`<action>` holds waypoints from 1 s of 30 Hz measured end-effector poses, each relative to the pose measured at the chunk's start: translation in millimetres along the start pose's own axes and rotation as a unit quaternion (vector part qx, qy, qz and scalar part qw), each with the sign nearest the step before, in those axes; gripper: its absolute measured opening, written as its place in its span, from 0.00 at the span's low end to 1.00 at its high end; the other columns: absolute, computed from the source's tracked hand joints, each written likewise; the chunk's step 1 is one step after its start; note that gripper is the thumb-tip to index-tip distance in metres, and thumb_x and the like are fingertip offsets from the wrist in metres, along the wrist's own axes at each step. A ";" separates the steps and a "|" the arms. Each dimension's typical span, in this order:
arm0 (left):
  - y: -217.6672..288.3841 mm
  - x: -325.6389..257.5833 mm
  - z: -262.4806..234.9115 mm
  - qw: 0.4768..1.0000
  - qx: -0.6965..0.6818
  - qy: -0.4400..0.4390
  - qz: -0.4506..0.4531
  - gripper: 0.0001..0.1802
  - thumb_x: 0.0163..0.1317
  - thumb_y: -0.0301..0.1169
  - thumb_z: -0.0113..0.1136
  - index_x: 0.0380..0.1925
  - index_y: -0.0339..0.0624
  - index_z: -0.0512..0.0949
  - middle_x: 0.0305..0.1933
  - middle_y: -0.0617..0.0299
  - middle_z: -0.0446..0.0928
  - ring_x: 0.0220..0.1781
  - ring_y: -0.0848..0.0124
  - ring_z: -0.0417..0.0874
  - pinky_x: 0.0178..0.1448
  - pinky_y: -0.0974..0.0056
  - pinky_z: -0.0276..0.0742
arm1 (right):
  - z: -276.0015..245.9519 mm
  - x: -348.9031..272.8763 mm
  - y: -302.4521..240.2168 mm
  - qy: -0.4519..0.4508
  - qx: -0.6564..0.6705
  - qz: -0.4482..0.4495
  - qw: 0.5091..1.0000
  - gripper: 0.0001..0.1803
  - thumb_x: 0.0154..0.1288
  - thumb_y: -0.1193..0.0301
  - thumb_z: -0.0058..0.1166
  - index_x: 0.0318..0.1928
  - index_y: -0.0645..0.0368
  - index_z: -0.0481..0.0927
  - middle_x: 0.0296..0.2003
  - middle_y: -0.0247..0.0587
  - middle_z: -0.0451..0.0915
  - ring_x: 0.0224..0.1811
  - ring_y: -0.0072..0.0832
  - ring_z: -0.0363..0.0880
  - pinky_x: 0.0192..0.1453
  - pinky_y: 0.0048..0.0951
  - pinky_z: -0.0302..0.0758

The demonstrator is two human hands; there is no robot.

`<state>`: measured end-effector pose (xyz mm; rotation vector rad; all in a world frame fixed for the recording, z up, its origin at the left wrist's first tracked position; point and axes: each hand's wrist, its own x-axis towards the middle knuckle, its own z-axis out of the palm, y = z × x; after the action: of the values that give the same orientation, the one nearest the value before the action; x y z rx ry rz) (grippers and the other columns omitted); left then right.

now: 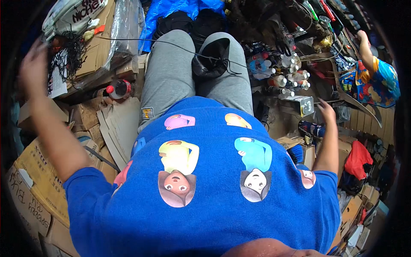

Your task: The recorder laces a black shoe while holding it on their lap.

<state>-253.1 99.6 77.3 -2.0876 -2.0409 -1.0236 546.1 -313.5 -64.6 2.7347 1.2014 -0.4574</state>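
My left hand (34, 70) is raised at the far left, smeared by motion, beside a tangle of thin black cords (70, 55) on stacked cardboard. Whether it holds anything does not show. Out to the right, my right hand (328, 112) has its fingers apart, with nothing visible in them. A square metal can (305, 106) stands closest to that hand. Across my lap, on grey trousers (169, 70), rests a hollow black item (209, 64) whose kind I cannot make out. A thin dark cable (167, 42) runs over my legs to it.
Several plastic bottles (295, 77) cluster right of my knees. A red-capped bottle (120, 89) lies left of my thigh, near flat cardboard sheets (120, 124). At the right, another person (372, 81) in a colourful shirt raises an arm. Red cloth (358, 158) lies below them.
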 end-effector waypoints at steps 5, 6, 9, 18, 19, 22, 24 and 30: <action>153.3 -156.1 124.6 0.849 -0.320 -0.314 0.279 0.17 0.56 0.26 0.55 0.47 0.43 0.78 0.48 0.52 0.78 0.50 0.60 0.78 0.56 0.62 0.72 | -9.2 -68.1 -312.2 -0.193 0.359 -0.234 0.882 0.30 0.63 0.67 0.55 0.66 0.48 0.63 0.33 0.27 0.73 0.37 0.15 0.68 0.43 0.19 0.68; 166.5 -173.1 137.2 0.836 -0.327 -0.336 0.284 0.15 0.57 0.30 0.56 0.45 0.42 0.78 0.44 0.53 0.79 0.45 0.60 0.79 0.52 0.62 0.73 | 13.3 -61.8 -327.5 -0.246 0.457 -0.278 0.808 0.28 0.64 0.66 0.55 0.64 0.52 0.66 0.36 0.28 0.75 0.40 0.15 0.70 0.44 0.19 0.68; 164.2 -169.0 139.6 0.834 -0.271 -0.419 0.235 0.12 0.59 0.35 0.58 0.40 0.42 0.79 0.35 0.55 0.79 0.35 0.64 0.77 0.43 0.64 0.73 | 0.5 -64.1 -361.7 -0.284 0.386 -0.280 0.832 0.13 0.65 0.61 0.53 0.39 0.58 0.76 0.31 0.25 0.72 0.34 0.14 0.67 0.40 0.18 0.65; 18.2 -99.4 97.0 0.890 -0.329 -0.312 -0.042 0.15 0.61 0.36 0.58 0.40 0.35 0.78 0.34 0.65 0.78 0.37 0.77 0.74 0.44 0.71 0.69 | 7.8 -19.1 -237.6 -0.192 0.461 -0.103 0.860 0.13 0.68 0.61 0.48 0.39 0.56 0.79 0.24 0.25 0.68 0.25 0.14 0.64 0.28 0.18 0.61; 33.9 -99.7 98.9 0.915 -0.323 -0.239 -0.040 0.16 0.61 0.36 0.58 0.44 0.36 0.77 0.38 0.62 0.78 0.42 0.76 0.75 0.48 0.71 0.69 | 10.3 -19.9 -243.1 -0.192 0.487 -0.071 0.849 0.15 0.69 0.62 0.47 0.48 0.58 0.78 0.26 0.28 0.71 0.25 0.17 0.66 0.31 0.21 0.66; 117.3 -117.1 113.2 0.891 -0.364 -0.249 0.106 0.21 0.57 0.34 0.60 0.50 0.38 0.75 0.53 0.53 0.75 0.55 0.67 0.75 0.59 0.65 0.68 | -2.1 -26.4 -283.1 0.025 0.252 -0.276 0.927 0.14 0.65 0.68 0.51 0.49 0.56 0.79 0.30 0.31 0.75 0.29 0.21 0.72 0.40 0.25 0.72; 162.1 -128.9 125.4 0.843 -0.314 -0.304 0.313 0.23 0.53 0.31 0.63 0.51 0.44 0.75 0.57 0.54 0.73 0.59 0.61 0.73 0.62 0.61 0.67 | -12.3 -33.4 -328.6 -0.003 0.304 -0.340 0.890 0.12 0.61 0.71 0.53 0.46 0.56 0.80 0.31 0.32 0.77 0.31 0.23 0.75 0.41 0.25 0.73; 232.1 -143.2 169.1 0.776 -0.205 -0.464 0.375 0.20 0.50 0.37 0.66 0.42 0.42 0.78 0.44 0.54 0.76 0.48 0.58 0.77 0.53 0.59 0.71 | -22.1 -39.4 -385.2 -0.010 0.254 -0.468 0.846 0.07 0.53 0.79 0.59 0.34 0.58 0.81 0.33 0.38 0.78 0.35 0.27 0.79 0.41 0.26 0.75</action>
<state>39.9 23.7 -29.2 -3.6583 -0.7957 -0.2745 242.7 -74.9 -26.5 2.2227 2.7023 -0.9955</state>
